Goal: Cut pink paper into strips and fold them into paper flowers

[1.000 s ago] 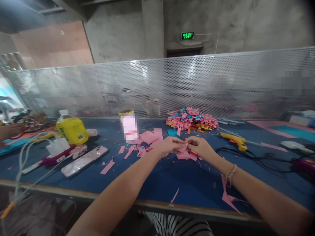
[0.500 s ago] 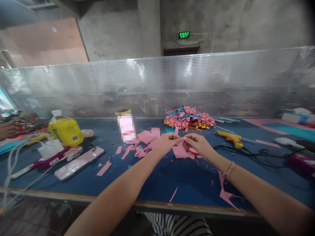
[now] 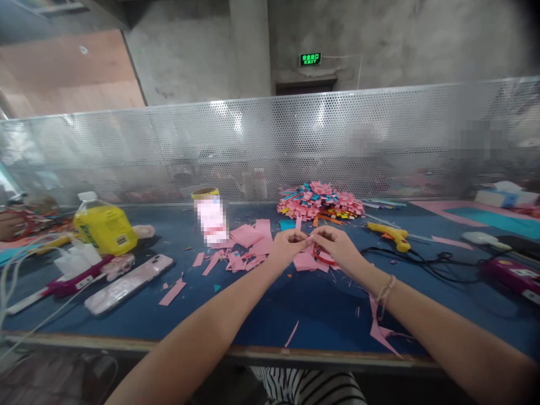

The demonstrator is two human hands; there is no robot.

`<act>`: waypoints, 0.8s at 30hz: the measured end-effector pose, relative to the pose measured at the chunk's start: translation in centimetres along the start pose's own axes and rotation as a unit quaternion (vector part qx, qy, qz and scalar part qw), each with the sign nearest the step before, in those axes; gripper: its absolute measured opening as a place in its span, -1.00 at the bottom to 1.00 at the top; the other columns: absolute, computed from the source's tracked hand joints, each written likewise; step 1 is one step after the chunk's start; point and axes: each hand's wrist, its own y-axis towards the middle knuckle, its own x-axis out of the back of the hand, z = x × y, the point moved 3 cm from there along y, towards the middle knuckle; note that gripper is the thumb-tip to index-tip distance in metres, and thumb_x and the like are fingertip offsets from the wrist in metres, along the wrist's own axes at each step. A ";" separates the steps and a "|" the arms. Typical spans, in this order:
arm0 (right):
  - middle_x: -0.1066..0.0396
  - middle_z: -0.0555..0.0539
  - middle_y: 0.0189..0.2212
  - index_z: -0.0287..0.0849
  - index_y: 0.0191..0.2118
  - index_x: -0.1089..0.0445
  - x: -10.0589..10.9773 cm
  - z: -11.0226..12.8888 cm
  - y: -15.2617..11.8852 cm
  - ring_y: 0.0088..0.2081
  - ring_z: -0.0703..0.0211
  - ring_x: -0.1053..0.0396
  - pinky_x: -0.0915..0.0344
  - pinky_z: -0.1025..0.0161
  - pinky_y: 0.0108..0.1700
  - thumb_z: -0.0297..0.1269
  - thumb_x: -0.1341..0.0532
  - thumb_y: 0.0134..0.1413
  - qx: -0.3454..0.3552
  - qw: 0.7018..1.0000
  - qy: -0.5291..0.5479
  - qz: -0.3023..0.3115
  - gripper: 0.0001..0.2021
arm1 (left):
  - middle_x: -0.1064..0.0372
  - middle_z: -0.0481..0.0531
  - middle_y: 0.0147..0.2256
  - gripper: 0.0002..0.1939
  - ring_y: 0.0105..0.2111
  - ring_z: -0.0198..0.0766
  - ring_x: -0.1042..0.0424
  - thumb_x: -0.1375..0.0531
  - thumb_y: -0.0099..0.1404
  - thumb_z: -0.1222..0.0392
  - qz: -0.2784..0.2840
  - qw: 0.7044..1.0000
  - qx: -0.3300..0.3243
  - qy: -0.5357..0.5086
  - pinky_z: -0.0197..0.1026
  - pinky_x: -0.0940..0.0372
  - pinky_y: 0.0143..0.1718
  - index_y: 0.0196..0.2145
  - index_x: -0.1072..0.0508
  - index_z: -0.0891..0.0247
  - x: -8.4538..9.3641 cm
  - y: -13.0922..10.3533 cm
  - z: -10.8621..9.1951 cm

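Just left of centre, my left hand (image 3: 292,244) is closed in a pinch, thumb and forefinger together. My right hand (image 3: 329,243) pinches too, and the fingertips of both hands meet. Between them is a small bit of pink paper, mostly hidden by the fingers. Below my right hand shows a red loop (image 3: 324,257), which looks like a scissors handle; I cannot tell whether the hand touches it. Pink paper pieces (image 3: 310,261) lie under the hands, with more pink squares (image 3: 248,235) and scraps to the left. Behind stands a heap of folded pink and blue paper (image 3: 318,199).
A yellow glue gun (image 3: 392,235) with a black cable lies right. At left are a phone (image 3: 129,284), a yellow-liquid jug (image 3: 105,228) and a purple power strip (image 3: 80,278). A lit phone (image 3: 211,219) leans on a tape roll (image 3: 205,192). Another person's hand (image 3: 10,225) is far left.
The view has turned slightly right, so things sit a little further left. Both hands stay pinched together in nearly the same place.
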 end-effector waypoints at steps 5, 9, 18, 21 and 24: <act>-0.31 0.01 -0.52 -0.20 -0.45 -0.33 -0.1 -0.3 0.2 -0.49 0.31 -0.24 -0.20 0.32 -0.39 -0.19 -0.15 -0.14 0.013 1.000 0.009 -0.003 -0.83 | -0.23 -0.11 -0.64 -0.69 -0.61 -0.46 -0.20 -0.27 -0.20 0.05 0.002 1.000 0.000 -0.023 -0.35 -0.17 -0.53 -0.58 -0.35 0.35 -0.1 0.0 0.0; -0.32 0.01 -0.52 -0.20 -0.47 -0.35 -0.2 -0.4 0.2 -0.47 0.29 -0.26 -0.21 0.29 -0.35 -0.23 -0.17 -0.17 0.010 0.999 0.032 -0.012 -0.86 | -0.24 -0.10 -0.63 -0.70 -0.61 -0.46 -0.20 -0.28 -0.21 0.06 0.011 0.999 0.002 -0.032 -0.34 -0.16 -0.53 -0.60 -0.35 0.36 -0.2 0.0 0.0; -0.33 0.00 -0.52 -0.18 -0.49 -0.39 -0.7 0.2 -0.2 -0.46 0.30 -0.25 -0.20 0.28 -0.36 -0.29 -0.24 -0.28 -0.047 0.986 0.159 -0.016 -0.88 | -0.25 -0.08 -0.60 -0.69 -0.58 -0.44 -0.23 -0.27 -0.20 0.05 0.019 0.998 0.018 -0.050 -0.32 -0.17 -0.48 -0.57 -0.34 0.36 -0.5 -0.3 -0.1; -0.33 0.01 -0.54 -0.19 -0.52 -0.40 -0.8 0.5 -0.4 -0.48 0.31 -0.25 -0.19 0.29 -0.37 -0.30 -0.26 -0.31 -0.060 0.978 0.197 -0.018 -0.89 | -0.25 -0.09 -0.61 -0.71 -0.59 -0.46 -0.21 -0.26 -0.18 0.07 0.013 0.999 -0.001 -0.034 -0.33 -0.14 -0.48 -0.59 -0.34 0.36 -0.5 -0.3 -0.3; -0.33 0.01 -0.55 -0.18 -0.53 -0.41 -0.9 0.6 -0.5 -0.48 0.32 -0.24 -0.19 0.30 -0.37 -0.33 -0.27 -0.34 -0.068 0.972 0.223 -0.017 -0.90 | -0.25 -0.08 -0.60 -0.73 -0.58 -0.47 -0.20 -0.26 -0.17 0.10 0.013 1.000 -0.006 -0.027 -0.34 -0.13 -0.48 -0.60 -0.34 0.36 -0.5 -0.3 -0.4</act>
